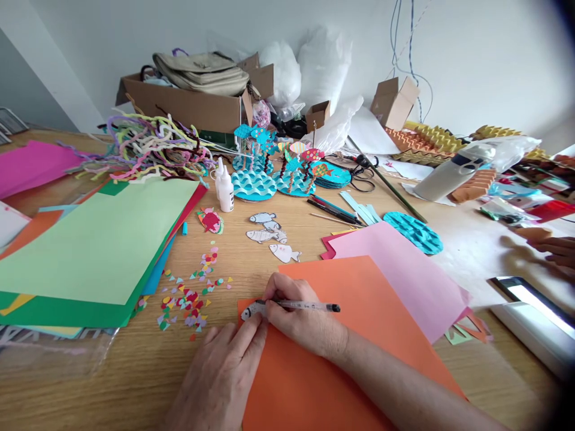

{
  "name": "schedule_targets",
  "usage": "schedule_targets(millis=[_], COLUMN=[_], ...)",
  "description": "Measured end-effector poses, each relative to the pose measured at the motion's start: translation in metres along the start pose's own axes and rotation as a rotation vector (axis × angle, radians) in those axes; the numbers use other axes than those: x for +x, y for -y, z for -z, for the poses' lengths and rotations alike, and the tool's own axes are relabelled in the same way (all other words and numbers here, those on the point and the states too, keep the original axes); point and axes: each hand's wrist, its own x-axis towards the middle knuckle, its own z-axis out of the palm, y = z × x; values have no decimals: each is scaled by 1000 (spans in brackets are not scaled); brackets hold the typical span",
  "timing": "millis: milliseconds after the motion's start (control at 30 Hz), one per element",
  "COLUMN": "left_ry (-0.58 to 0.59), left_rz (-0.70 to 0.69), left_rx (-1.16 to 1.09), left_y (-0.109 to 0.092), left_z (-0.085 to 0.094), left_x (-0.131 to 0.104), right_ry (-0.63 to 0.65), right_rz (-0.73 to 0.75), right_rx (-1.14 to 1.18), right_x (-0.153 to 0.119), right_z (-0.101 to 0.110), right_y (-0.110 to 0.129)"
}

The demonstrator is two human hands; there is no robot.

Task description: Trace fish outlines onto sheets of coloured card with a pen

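Observation:
An orange sheet of paper [381,317] lies in front of me. At its far left corner rests a small grey paper fish [252,309]. My right hand [300,317] grips a clear pen with a black end [317,306], its tip hidden by the fingers beside the fish. Flat on the sheet's left edge, my left hand [220,371] has its fingers stretched out, their tips at the fish's lower side. Several white paper fish with drawn outlines [284,252] lie just beyond the sheet. A red and green cutout [211,220] is farther left.
Paper confetti [191,305] is scattered left of my hands, near a stack of coloured paper [90,239]. Glue bottles [226,194] and finished blue fish models [251,182] stand behind. Pink paper [390,263] lies right. Another person's hand [557,245] shows at the right edge.

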Motion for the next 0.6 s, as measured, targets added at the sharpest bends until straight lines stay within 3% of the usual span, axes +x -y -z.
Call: schedule_targets(millis=[600], left_ry=[10], left_rz=[5], left_rx=[-17], left_y=[-2], left_z=[2], left_x=[3], right_ry=[36], right_rz=[18], right_rx=[1], right_x=[0], right_z=[0], right_y=[0])
